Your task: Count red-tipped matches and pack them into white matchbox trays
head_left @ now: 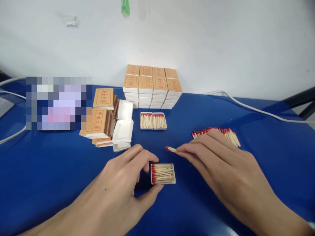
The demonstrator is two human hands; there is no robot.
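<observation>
My left hand (128, 183) grips a small white matchbox tray (174, 178) by its near and far edges, thumb below and fingers above. Red-tipped matches (163, 173) lie in it, heads to the left. To the right, my right hand (221, 167) pinches a few matches (171, 149) between thumb and forefinger, their red heads pointing left. They are above and to the right of the tray, apart from it. Partly hidden behind that hand is a loose pile of matches (233, 137) on the blue table.
Two filled trays (153, 121) stand side by side beyond my hands. Behind them is a block of stacked matchboxes (152, 85). More box covers (98, 121) and white empty trays (123, 131) are piled left. A white cable (256, 111) runs along the back right.
</observation>
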